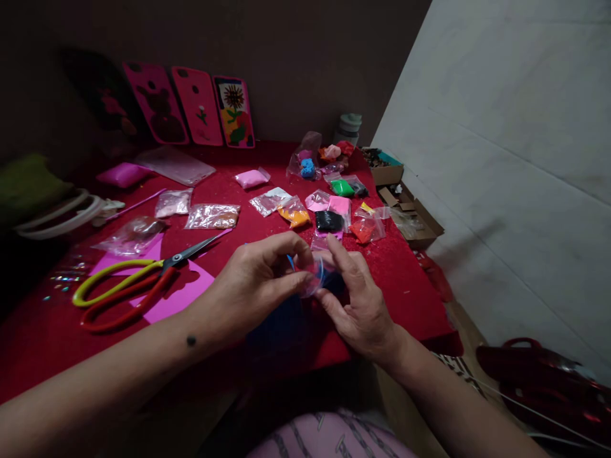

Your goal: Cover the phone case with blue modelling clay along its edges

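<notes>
Near the table's front edge, my left hand (265, 270) pinches a small clear plastic bag (311, 280) between thumb and fingertips. My right hand (358, 299) grips the bag's other side, thumb below and index finger raised beside it. Bluish edges show on the bag; what is inside cannot be made out. A dark blue sheet-like thing (281, 324) lies under the hands, partly hidden by them. Left of my left hand are scissors (165, 270) with one yellow and one red handle, resting on pink paper (200, 273). Just beyond my hands lies a packet of black clay (329, 221).
Packets of orange clay (294, 214), red clay (361, 231) and green clay (342, 187) lie on the red tablecloth (401, 286). Decorated phone cases (198, 105) lean against the back wall. Cardboard boxes (420, 219) stand at the right, beside the white wall.
</notes>
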`<state>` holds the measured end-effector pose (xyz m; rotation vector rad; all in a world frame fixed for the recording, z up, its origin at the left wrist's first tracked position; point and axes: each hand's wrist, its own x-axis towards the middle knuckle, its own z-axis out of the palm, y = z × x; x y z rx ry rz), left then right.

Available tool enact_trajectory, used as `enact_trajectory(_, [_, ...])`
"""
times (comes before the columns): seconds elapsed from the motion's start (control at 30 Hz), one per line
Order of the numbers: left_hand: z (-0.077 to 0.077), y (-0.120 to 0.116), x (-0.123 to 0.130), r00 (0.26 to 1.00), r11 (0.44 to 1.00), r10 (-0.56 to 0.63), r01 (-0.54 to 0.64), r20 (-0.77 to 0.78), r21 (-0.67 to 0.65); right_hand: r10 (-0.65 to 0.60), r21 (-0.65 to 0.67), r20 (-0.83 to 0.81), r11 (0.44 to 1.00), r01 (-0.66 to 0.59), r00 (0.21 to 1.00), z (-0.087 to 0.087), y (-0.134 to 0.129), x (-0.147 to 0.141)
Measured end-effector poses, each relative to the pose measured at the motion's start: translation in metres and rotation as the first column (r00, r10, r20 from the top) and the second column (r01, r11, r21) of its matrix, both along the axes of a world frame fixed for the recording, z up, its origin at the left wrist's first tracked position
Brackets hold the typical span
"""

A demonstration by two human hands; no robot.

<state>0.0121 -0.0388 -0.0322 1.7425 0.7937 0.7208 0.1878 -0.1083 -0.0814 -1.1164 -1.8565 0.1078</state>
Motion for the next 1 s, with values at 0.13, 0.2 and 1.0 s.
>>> enact_trajectory(0.13, [0.0,-0.002,0.0,0.999,0.998,-0.027,0.03,-0.047,0.062,0.022,0.004,-0.035,1.0,-0.022,0.999,-0.003,-0.001,-0.001])
enact_trajectory(0.2, [0.003,-0.003,-0.001,0.998,0.994,-0.039,0.044,-0.049,0.098,0.038,-0.059,-0.141,0.997,-0.046,0.989,-0.005,-0.001,0.001])
enact_trajectory(1.0, [0.006,0.01,-0.013,0.997,0.998,-0.04,0.037,-0.069,-0.048,-0.151,-0.347,-0.931,0.653,-0.674,0.332,0.014,0.003,0.006])
